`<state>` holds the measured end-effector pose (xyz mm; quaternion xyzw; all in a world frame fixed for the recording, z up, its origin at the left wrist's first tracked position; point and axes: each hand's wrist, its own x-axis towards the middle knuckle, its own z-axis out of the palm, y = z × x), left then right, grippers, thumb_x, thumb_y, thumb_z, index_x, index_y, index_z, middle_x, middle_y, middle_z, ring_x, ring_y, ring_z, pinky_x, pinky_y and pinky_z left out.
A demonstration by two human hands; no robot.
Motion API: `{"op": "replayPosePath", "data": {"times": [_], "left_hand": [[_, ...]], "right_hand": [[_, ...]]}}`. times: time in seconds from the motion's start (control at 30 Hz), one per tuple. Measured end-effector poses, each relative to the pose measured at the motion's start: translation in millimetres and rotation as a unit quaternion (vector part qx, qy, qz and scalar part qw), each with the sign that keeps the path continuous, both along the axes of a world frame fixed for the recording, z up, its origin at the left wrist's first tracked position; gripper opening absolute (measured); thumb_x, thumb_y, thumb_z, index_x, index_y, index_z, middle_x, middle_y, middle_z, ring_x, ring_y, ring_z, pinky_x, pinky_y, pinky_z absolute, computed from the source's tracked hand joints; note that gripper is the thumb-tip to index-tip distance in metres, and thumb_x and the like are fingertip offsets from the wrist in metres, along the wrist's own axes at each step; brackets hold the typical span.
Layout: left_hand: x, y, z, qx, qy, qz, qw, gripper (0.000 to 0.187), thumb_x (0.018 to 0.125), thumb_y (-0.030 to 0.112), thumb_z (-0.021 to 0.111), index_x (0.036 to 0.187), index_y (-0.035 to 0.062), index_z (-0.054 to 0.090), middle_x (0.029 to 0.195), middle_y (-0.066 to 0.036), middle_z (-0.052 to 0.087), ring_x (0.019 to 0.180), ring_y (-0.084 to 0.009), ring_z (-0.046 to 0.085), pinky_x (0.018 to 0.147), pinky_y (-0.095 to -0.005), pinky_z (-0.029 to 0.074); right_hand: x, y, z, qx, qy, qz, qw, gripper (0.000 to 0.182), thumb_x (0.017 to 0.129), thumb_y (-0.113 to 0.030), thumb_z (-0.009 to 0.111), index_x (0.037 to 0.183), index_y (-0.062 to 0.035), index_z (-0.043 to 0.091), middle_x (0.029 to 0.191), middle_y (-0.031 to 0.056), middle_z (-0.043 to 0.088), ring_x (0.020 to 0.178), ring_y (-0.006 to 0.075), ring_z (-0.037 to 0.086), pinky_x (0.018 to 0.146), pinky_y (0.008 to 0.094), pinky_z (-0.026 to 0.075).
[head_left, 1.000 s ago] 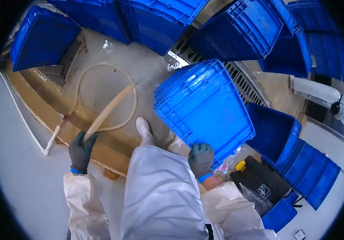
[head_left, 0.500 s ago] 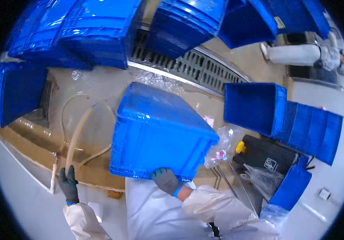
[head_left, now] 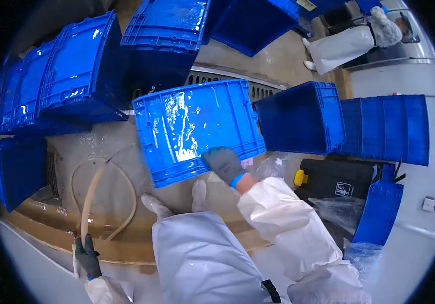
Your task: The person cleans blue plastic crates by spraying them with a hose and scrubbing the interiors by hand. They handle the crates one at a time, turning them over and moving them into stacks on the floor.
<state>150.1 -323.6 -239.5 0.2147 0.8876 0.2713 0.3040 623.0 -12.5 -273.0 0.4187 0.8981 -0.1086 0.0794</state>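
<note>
A large blue plastic crate (head_left: 205,121), wet and shiny, is tilted in front of me with a ribbed outer face turned up. My right hand (head_left: 225,164), in a grey glove, grips its near edge at the right; the fingertips are partly blurred. Low on the left, my left hand (head_left: 88,257), gloved too, is closed around a beige hose (head_left: 92,197). The hose points away from me over the wet floor, and a thinner loop curves around it. Part of the left palm is hidden.
Blue crates (head_left: 75,66) stand stacked at the left and back, and another open crate (head_left: 298,119) is at the right. A floor drain grate (head_left: 210,77) runs behind. A black bin (head_left: 331,185) stands right. Another person (head_left: 341,48) works at the far right.
The crate has turned and moved away from me, so a wet ribbed face shows. My right hand has gone forward with it. My left hand remains on the hose, lower in view.
</note>
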Motion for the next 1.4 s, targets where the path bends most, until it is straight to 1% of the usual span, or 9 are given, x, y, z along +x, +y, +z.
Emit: {"op": "replayPosePath", "data": {"times": [0.3,0.67,0.87,0.9,0.97,1.07,1.13,1.27,1.4], "left_hand": [[52.5,31.1,15.7,-0.002,0.058,-0.050,0.997,0.027,0.094,0.023,0.065,0.106,-0.0013,0.062,0.077,-0.002,0.056,0.055,-0.0084,0.048,0.036,-0.0233,0.038],[82.2,69.1,7.0,-0.041,0.038,-0.088,0.995,0.028,0.093,0.027,0.067,0.101,0.0003,0.063,0.075,-0.003,0.056,0.054,-0.0086,0.049,0.036,-0.0239,0.038],[108.9,80.5,3.2,-0.018,0.054,-0.053,0.997,0.029,0.091,0.026,0.070,0.100,-0.0006,0.063,0.072,-0.003,0.058,0.049,-0.0085,0.049,0.038,-0.0250,0.039],[124.0,96.8,20.2,-0.046,0.041,-0.046,0.997,0.031,0.089,0.027,0.072,0.100,-0.0008,0.064,0.071,-0.004,0.058,0.050,-0.0086,0.049,0.040,-0.0263,0.040],[124.2,91.5,15.3,-0.074,0.045,-0.062,0.994,0.031,0.089,0.028,0.072,0.099,-0.0006,0.064,0.069,-0.003,0.057,0.049,-0.0087,0.049,0.040,-0.0268,0.039],[114.4,77.5,8.7,-0.074,0.070,-0.111,0.989,0.030,0.088,0.027,0.072,0.097,-0.0002,0.063,0.067,-0.002,0.055,0.048,-0.0086,0.047,0.042,-0.0266,0.038],[111.1,67.2,-6.6,-0.065,0.094,-0.134,0.984,0.029,0.088,0.027,0.072,0.095,0.0000,0.064,0.065,-0.001,0.053,0.048,-0.0084,0.046,0.042,-0.0270,0.038],[136.3,90.1,10.3,-0.103,0.062,-0.070,0.990,0.031,0.089,0.028,0.071,0.094,-0.0016,0.063,0.064,0.000,0.054,0.047,-0.0076,0.045,0.040,-0.0257,0.036],[136.8,87.0,4.3,-0.083,0.051,-0.090,0.991,0.038,0.090,0.032,0.071,0.095,-0.0036,0.062,0.064,-0.002,0.053,0.047,-0.0079,0.045,0.039,-0.0263,0.037]], "right_hand": [[179.1,5.8,0.2,0.010,-0.178,-0.160,0.971,0.019,0.078,-0.009,0.059,0.097,-0.0121,0.058,0.091,0.0123,0.063,0.084,0.0316,0.064,0.067,0.0417,0.054],[293.1,31.4,-22.4,0.075,-0.133,-0.529,0.835,0.015,0.083,-0.008,0.053,0.094,-0.0067,0.063,0.096,0.0202,0.067,0.088,0.0407,0.066,0.074,0.0502,0.053],[457.9,45.2,-71.9,0.198,-0.180,-0.500,0.824,0.015,0.079,-0.009,0.058,0.093,-0.0075,0.064,0.094,0.0206,0.067,0.086,0.0393,0.066,0.073,0.0472,0.053],[438.1,63.7,-26.4,0.149,-0.215,-0.524,0.811,0.016,0.079,-0.010,0.059,0.094,-0.0080,0.063,0.093,0.0197,0.068,0.087,0.0386,0.066,0.072,0.0468,0.053],[487.6,81.4,-34.8,0.155,-0.274,-0.524,0.791,0.019,0.081,-0.011,0.059,0.099,-0.0067,0.062,0.100,0.0175,0.068,0.091,0.0366,0.066,0.077,0.0455,0.053],[477.4,89.6,-39.2,0.228,-0.189,-0.523,0.799,0.018,0.086,-0.009,0.054,0.102,-0.0052,0.062,0.107,0.0184,0.066,0.095,0.0373,0.065,0.080,0.0439,0.054],[500.4,69.3,-97.8,0.195,-0.218,-0.486,0.824,0.018,0.085,-0.008,0.054,0.102,-0.0053,0.062,0.107,0.0200,0.066,0.096,0.0368,0.065,0.081,0.0439,0.054],[359.0,67.9,-33.4,0.124,-0.196,-0.608,0.759,0.024,0.081,-0.006,0.057,0.106,-0.0040,0.058,0.102,0.0228,0.063,0.095,0.0352,0.064,0.078,0.0429,0.053],[366.0,43.6,-24.4,0.140,-0.205,-0.471,0.846,0.045,0.079,-0.006,0.059,0.123,-0.0041,0.051,0.102,0.0176,0.060,0.090,0.0347,0.063,0.072,0.0424,0.054]]}}
